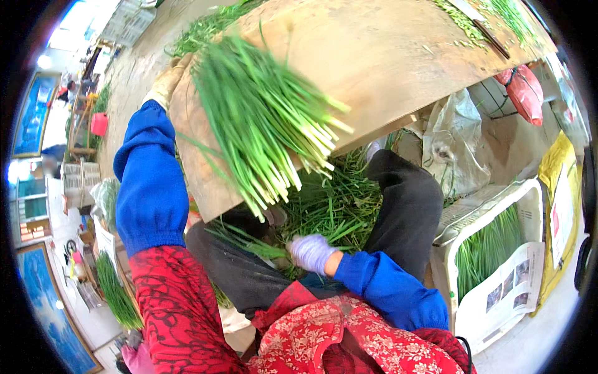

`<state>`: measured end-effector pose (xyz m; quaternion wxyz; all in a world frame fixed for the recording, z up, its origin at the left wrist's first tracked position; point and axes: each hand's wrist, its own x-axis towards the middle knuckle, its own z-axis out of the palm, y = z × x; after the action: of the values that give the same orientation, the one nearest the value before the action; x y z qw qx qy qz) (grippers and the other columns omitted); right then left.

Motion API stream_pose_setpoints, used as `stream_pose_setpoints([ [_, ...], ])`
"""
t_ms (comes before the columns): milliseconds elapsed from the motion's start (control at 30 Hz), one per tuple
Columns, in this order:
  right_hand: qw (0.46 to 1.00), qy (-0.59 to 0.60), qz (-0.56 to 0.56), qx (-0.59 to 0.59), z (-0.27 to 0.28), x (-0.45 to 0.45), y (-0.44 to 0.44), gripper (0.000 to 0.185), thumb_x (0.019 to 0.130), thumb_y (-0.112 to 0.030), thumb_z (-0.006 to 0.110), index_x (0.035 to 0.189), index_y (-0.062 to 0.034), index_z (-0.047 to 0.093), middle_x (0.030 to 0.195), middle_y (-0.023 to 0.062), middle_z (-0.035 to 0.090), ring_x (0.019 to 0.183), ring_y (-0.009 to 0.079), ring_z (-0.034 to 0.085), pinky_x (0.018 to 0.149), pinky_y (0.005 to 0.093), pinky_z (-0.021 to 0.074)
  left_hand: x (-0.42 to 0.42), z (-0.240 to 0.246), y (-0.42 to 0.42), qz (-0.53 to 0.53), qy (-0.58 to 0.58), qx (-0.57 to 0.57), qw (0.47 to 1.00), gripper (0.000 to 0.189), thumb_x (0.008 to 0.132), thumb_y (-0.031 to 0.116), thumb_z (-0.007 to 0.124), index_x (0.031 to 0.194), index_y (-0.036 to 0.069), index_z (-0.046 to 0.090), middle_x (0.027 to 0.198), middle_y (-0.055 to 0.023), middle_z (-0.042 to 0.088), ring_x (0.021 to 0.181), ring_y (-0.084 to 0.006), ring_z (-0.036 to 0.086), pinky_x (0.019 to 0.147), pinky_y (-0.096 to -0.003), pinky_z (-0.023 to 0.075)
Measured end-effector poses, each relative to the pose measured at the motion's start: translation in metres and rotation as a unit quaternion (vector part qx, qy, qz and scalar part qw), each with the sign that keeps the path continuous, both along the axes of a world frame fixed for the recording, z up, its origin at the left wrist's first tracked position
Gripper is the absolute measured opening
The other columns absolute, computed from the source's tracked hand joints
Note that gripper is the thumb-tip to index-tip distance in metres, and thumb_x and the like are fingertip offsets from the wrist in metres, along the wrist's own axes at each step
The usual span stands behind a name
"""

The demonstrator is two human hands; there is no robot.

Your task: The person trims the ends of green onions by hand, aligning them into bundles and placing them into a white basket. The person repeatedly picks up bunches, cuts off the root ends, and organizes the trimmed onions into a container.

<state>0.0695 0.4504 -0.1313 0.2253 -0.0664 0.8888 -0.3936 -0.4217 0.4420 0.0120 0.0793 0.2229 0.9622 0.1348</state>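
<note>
A large bunch of Chinese chives (261, 117) lies across the near left corner of the wooden table (373, 56), pale stem ends pointing towards me and over the edge. My left hand (169, 84), in a cream glove, is at the left edge by the leafy end; the leaves partly hide its fingers, so its grip cannot be made out. Below the table, over my lap, my right hand (312, 254) in a pale purple glove is closed on a few loose green leaves (252, 244). It is slightly blurred.
A knife (486, 32) lies at the table's far right beside chopped pale stem bits (460, 21). Loose leaves (341, 201) heap on the floor between my knees. At right stands a white plastic crate (451, 266) holding chives and newspaper. A red plastic bag (525, 93) hangs beyond the table.
</note>
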Motion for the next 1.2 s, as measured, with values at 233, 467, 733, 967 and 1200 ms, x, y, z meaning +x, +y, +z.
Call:
stream_pose_setpoints([
  [233, 0.998, -0.005, -0.046, -0.037, -0.015, -0.013, 0.041, 0.029, 0.077, -0.030, 0.058, 0.094, -0.0063, 0.065, 0.081, 0.0191, 0.065, 0.078, 0.0362, 0.064, 0.070, 0.0450, 0.0504, 0.217, 0.021, -0.112, -0.111, -0.309, 0.360, 0.873, 0.038, 0.099, 0.009, 0.036, 0.134, -0.002, 0.044, 0.132, -0.0083, 0.053, 0.126, -0.0181, 0.045, 0.107, -0.0305, 0.0329],
  [467, 0.966, 0.007, -0.029, -0.258, 0.074, -0.018, 0.035, 0.040, 0.080, -0.032, 0.069, 0.112, -0.0087, 0.063, 0.084, 0.0140, 0.067, 0.075, 0.0185, 0.063, 0.072, 0.0340, 0.0507, 0.383, -0.027, -0.154, -0.341, -0.230, -0.074, 0.908, 0.061, 0.082, 0.015, 0.066, 0.137, 0.007, 0.042, 0.105, -0.0085, 0.066, 0.100, -0.0207, 0.063, 0.090, -0.0362, 0.0481],
  [733, 0.813, 0.072, -0.356, -0.455, 0.075, -0.002, 0.052, 0.044, 0.098, -0.042, 0.043, 0.119, -0.0068, 0.058, 0.083, -0.0010, 0.058, 0.059, 0.0038, 0.044, 0.053, 0.0189, 0.0379, 0.368, -0.039, -0.202, -0.087, -0.487, 0.520, 0.697, 0.055, 0.097, 0.039, 0.048, 0.136, 0.000, 0.041, 0.088, -0.0023, 0.063, 0.063, -0.0078, 0.055, 0.052, -0.0204, 0.0415],
  [967, 0.845, 0.032, -0.275, -0.458, 0.158, -0.034, 0.008, 0.040, 0.092, -0.031, 0.055, 0.123, -0.0059, 0.056, 0.071, -0.0079, 0.043, 0.053, 0.0016, 0.034, 0.047, 0.0187, 0.0260, 0.367, -0.032, -0.201, -0.126, -0.536, 0.557, 0.621, 0.062, 0.096, 0.047, 0.044, 0.138, 0.002, 0.038, 0.097, -0.0065, 0.065, 0.069, -0.0112, 0.060, 0.053, -0.0220, 0.0440],
  [1200, 0.909, 0.130, -0.219, -0.330, 0.172, -0.077, 0.001, 0.040, 0.091, -0.037, 0.057, 0.113, -0.0034, 0.063, 0.070, -0.0044, 0.051, 0.058, 0.0037, 0.040, 0.050, 0.0199, 0.0321, 0.387, -0.028, -0.182, -0.132, -0.518, 0.503, 0.679, 0.056, 0.096, 0.045, 0.048, 0.135, 0.004, 0.044, 0.098, -0.0066, 0.065, 0.078, -0.0131, 0.061, 0.061, -0.0226, 0.0465],
])
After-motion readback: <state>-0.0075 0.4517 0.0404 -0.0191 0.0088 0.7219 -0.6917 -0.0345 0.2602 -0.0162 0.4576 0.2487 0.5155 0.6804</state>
